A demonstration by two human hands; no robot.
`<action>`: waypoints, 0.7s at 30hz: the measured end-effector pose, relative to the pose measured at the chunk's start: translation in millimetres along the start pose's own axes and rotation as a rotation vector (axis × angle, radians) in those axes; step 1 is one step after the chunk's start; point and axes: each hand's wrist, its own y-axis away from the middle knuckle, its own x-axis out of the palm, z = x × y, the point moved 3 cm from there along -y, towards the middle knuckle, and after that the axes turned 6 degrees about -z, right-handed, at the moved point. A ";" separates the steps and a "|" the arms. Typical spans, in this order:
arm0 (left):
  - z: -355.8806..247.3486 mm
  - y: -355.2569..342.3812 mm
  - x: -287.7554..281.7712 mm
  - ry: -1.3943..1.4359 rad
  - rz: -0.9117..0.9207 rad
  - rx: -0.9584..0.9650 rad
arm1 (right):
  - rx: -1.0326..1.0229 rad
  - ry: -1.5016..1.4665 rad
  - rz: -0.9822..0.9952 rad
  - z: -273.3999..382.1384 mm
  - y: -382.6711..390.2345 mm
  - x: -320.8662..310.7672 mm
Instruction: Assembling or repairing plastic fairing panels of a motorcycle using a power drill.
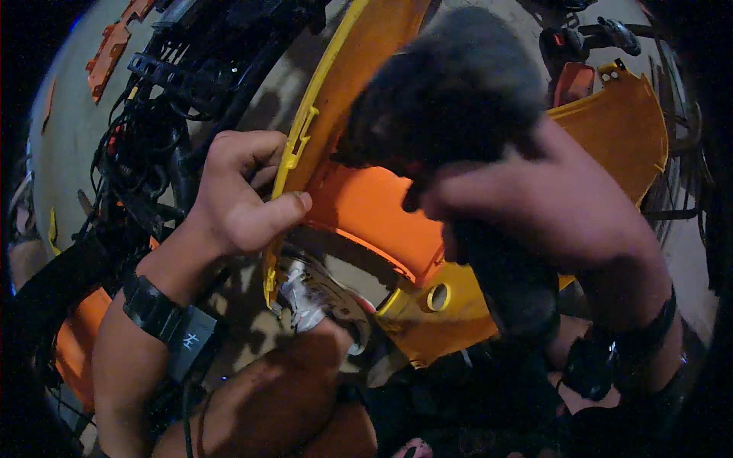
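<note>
In the head view, the person's left hand (pixel 244 191) pinches the near rim of a long, curved yellow plastic panel (pixel 374 69), thumb on the side facing the middle and fingers bent around the outer side. The panel stands on edge, running from the top of the view down to a narrow end near a patterned light shoe (pixel 324 294). Holding it by the rim probably steadies it and leaves its hollow inner face open toward the other hand.

The right hand (pixel 527 191) is closed around a dark, round-headed tool with a thick black handle (pixel 519 298); the head is too blurred to name surely. It is held with the head up and the handle down, likely because that puts the head on the panel's side. Whether the head touches the panel cannot be told.

Between and below the hands sits a bright orange curved plastic piece (pixel 374 217), and just beneath it a yellow plastic piece with a round hole (pixel 439 313). Another broad yellow curved panel (pixel 622 133) lies to the right, beyond the right forearm. On the left, a black frame with tangled cables (pixel 183 91) fills the space beside the left hand. The parts around the person seem spread within reach, leaving the middle for the held panel.
</note>
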 end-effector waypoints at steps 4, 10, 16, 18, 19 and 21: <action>-41.3 -11.5 -8.5 -0.188 -0.058 0.243 | -0.212 0.149 -0.236 11.5 58.7 -8.3; -143.6 -44.9 -17.2 -0.469 0.083 0.398 | 0.403 -0.621 -0.631 -19.8 92.5 -6.5; -54.3 -22.9 57.3 -1.193 0.776 0.013 | 0.265 -0.874 -0.446 -31.7 83.1 1.0; -35.4 -58.4 121.9 -1.166 0.803 0.127 | 0.275 -0.759 -0.573 -39.7 107.8 -35.5; -33.5 -55.7 116.4 -1.204 0.825 0.094 | 0.207 -0.777 -0.582 -47.4 102.1 -29.0; -31.7 -48.6 104.5 -1.258 0.855 0.031 | 0.161 -0.840 -0.605 -51.8 93.4 -21.6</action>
